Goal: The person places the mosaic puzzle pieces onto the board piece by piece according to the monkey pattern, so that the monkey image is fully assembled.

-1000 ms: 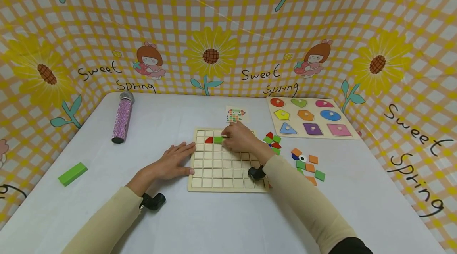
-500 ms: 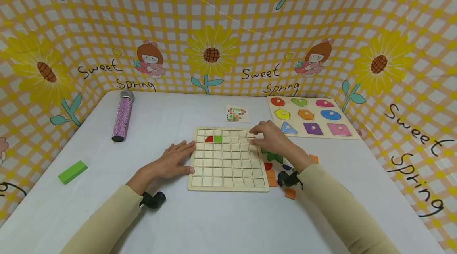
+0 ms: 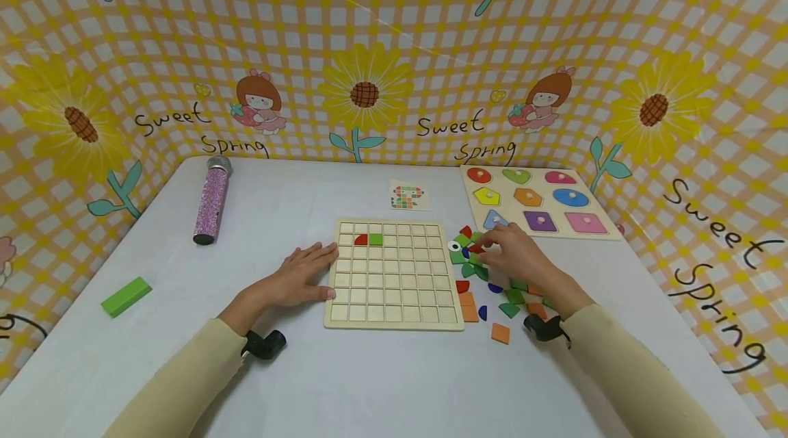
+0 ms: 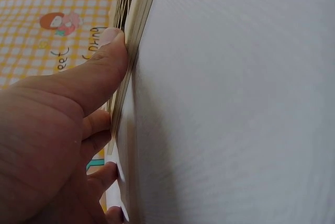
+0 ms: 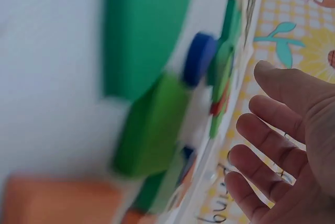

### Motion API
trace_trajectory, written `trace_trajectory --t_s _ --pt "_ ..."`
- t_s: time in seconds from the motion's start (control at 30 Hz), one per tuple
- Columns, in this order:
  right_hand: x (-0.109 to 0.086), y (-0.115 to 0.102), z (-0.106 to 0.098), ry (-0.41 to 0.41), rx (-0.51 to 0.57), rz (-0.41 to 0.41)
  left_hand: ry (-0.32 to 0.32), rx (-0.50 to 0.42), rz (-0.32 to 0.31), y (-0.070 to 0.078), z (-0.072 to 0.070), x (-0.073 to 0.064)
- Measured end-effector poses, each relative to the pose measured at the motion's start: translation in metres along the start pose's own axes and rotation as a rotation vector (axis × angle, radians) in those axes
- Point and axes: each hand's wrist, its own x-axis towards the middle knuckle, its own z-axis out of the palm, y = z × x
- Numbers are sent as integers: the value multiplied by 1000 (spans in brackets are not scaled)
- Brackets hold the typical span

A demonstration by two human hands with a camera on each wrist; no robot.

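A wooden grid board (image 3: 394, 280) lies flat on the white table. In its upper left part, a red quarter-round piece (image 3: 361, 240) sits beside a green square (image 3: 375, 239). My left hand (image 3: 298, 278) rests at the board's left edge, thumb and fingers touching it; the left wrist view shows the thumb (image 4: 99, 72) against the rim. To the right of the board, my right hand (image 3: 523, 261) hovers over a spread of loose coloured pieces (image 3: 516, 296). The right wrist view shows its fingers (image 5: 272, 135) apart and loosely bent, holding nothing. The hand hides some pieces in the head view.
Behind the board lies a small pattern card (image 3: 409, 196). A shape puzzle board (image 3: 514, 212) with knobbed pieces stands at the back right. On the left are a glittery pink microphone (image 3: 211, 205) and a green block (image 3: 126, 297). Patterned cloth (image 3: 295, 34) walls the table.
My right hand has left the green square on the board and moved right, over the loose pieces. My left hand has stayed at the board's edge.
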Motion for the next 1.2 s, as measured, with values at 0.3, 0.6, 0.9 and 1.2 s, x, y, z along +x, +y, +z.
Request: trace_trajectory --t_s 0.3,0.6,0.9,1.2 --pt "-12 22 5 5 -40 -1 -14 22 -12 0 2 1" --pt "-14 25 8 -22 -63 -34 -12 17 -9 1 2 1" --pt "-13 19 8 -22 -66 -20 -15 23 -22 1 0 2" --pt "-8 14 13 -7 -91 -26 -16 32 -30 1 0 2"
